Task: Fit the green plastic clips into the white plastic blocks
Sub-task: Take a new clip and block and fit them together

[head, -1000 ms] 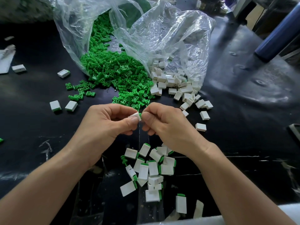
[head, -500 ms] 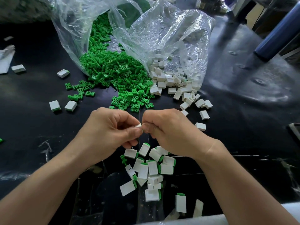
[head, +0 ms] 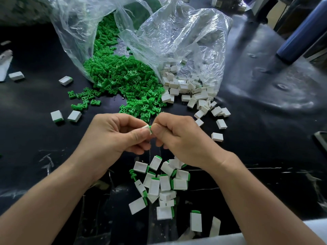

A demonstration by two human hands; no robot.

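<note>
Left hand (head: 113, 137) pinches a white block (head: 145, 128), right hand (head: 178, 138) pinches a green clip (head: 150, 129) into it; assembled pile (head: 164, 184) small, loose heaps (head: 123, 82) large

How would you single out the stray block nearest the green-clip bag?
Find the clear bag spilling green clips. On the black table just left of its mouth lies one white block. It sits alone, nearer the bag than the side-by-side pair.
</note>
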